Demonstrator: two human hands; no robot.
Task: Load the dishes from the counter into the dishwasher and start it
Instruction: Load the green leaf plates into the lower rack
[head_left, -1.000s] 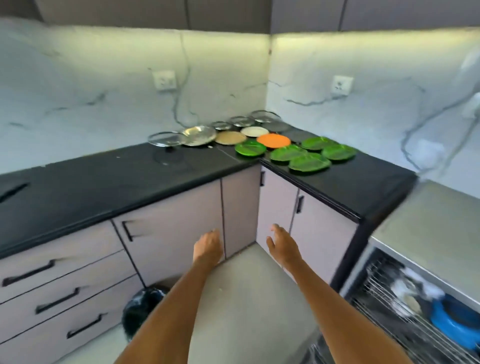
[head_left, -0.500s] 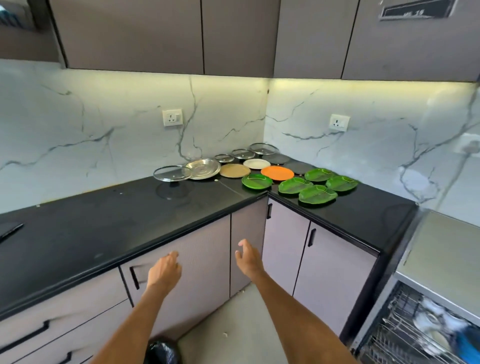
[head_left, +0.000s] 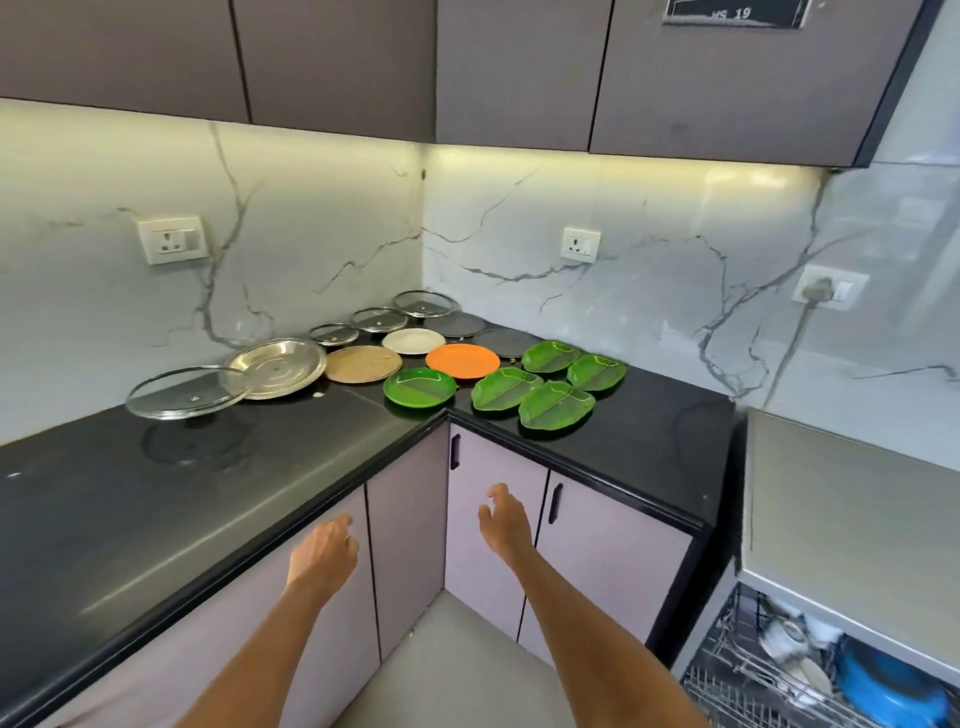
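My left hand (head_left: 323, 552) and right hand (head_left: 505, 524) hang loose and empty below the counter (head_left: 156, 499). Plates (head_left: 420, 386) and lids (head_left: 182, 399) wait in its corner; the dishwasher (head_left: 810, 670), right, holds some dishes.

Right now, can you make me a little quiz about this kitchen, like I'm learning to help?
1. How many leaf-shaped green plates lie on the counter?
2. True or false: the left hand holds a plate.
3. Which plate touches the round green plate? A) white plate B) orange plate C) steel plate

Key:
1. Four, such as this leaf-shaped green plate.
2. False; both hands, the right hand too, are empty.
3. B, the orange plate.
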